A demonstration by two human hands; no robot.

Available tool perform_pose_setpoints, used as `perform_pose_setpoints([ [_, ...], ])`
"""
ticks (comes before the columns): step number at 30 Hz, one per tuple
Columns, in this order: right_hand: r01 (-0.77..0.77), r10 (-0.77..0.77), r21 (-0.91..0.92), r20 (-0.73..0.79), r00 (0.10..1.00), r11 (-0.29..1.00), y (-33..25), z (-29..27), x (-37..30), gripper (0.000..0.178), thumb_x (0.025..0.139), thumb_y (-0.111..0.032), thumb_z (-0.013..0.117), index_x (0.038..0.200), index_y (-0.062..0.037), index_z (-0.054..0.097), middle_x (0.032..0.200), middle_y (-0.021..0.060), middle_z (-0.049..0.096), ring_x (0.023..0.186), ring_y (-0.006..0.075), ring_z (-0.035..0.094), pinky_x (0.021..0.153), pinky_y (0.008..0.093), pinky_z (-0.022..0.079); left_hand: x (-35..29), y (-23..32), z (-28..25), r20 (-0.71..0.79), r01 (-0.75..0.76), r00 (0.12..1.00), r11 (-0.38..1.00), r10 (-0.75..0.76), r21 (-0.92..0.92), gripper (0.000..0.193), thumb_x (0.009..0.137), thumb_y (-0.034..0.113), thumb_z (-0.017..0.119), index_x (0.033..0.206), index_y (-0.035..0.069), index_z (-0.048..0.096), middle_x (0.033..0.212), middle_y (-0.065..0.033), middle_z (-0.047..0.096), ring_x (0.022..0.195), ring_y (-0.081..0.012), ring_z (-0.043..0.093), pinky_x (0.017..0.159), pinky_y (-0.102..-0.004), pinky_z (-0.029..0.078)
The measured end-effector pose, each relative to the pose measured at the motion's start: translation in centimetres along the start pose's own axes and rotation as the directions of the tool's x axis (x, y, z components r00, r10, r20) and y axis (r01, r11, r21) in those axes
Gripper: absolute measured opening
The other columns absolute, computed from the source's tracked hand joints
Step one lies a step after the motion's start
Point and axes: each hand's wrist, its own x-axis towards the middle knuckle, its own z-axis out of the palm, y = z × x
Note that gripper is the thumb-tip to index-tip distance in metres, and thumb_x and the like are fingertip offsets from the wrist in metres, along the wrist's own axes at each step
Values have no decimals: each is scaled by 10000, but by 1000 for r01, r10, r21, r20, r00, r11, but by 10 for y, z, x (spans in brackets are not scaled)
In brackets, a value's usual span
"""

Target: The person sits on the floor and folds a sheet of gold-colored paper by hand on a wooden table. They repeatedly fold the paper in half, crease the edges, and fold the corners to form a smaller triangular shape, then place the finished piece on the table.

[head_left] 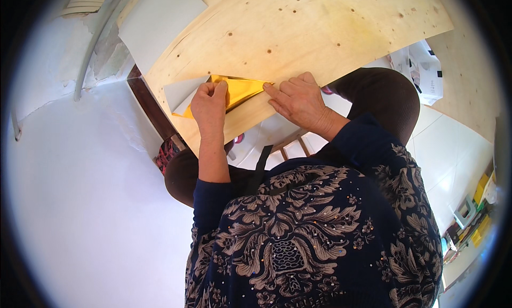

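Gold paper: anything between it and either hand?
Nothing visible. The left hand appears to pinch the gold paper directly, and the right hand touches its pointed right end.

I see open room over the surface beyond both hands, and a gap between them above the gold paper. The left hand blocks its left part, the right hand its pointed tip. At the near edge, the dark-trousered right leg narrows my way in.
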Motion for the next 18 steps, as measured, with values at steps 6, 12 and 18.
perform_pose_setpoints([
  [6, 6, -5, 17, -55, 998, 1000, 0, 1, 1, 412, 755, -229, 760, 1146, -123, 687, 727, 4, 520, 685, 172, 542, 692, 348, 369, -8, 9, 6, -49, -31, 998, 997, 27, -65, 246, 864, 223, 691, 764, 1, 653, 589, -39, 618, 501, -110, 535, 525, -270, 429],
  [12, 6, -6, -11, -4, 1000, 1000, 0, 0, -1, 341, 832, -262, 708, 1131, -103, 674, 759, 2, 565, 740, 144, 573, 749, 351, 356, -13, 20, 10, -93, -22, 995, 988, 37, 155, 254, 872, 267, 688, 811, 22, 656, 613, -45, 643, 548, -163, 593, 589, -314, 466],
  [18, 11, -11, 7, -59, 998, 1000, 1, 2, 0, 414, 757, -234, 760, 1148, -123, 687, 727, 5, 512, 686, 172, 544, 700, 346, 378, -10, 20, 12, -91, -4, 995, 953, 33, 304, 279, 864, 314, 699, 836, 40, 654, 722, -84, 682, 664, -250, 648, 668, -373, 492],
])
